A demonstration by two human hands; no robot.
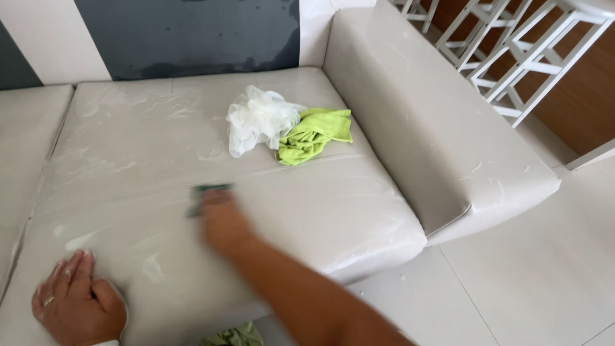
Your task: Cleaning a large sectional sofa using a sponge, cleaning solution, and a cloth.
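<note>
My right hand (221,221) is blurred with motion and presses a green scrub pad (206,193) onto the beige sofa seat cushion (128,147), which is smeared with soapy streaks. Flat on the cushion's front left corner lies my left hand (75,301), fingers spread, a ring on one finger, holding nothing. Farther back on the cushion lie a crumpled white plastic bag (257,118) and a lime-green cloth (312,134), touching each other.
The sofa's wide armrest (435,122) rises at the right. White stools (512,51) stand on a wooden floor beyond it. Pale floor tiles (512,275) lie in front. Another green cloth (234,336) peeks out under the cushion's front edge.
</note>
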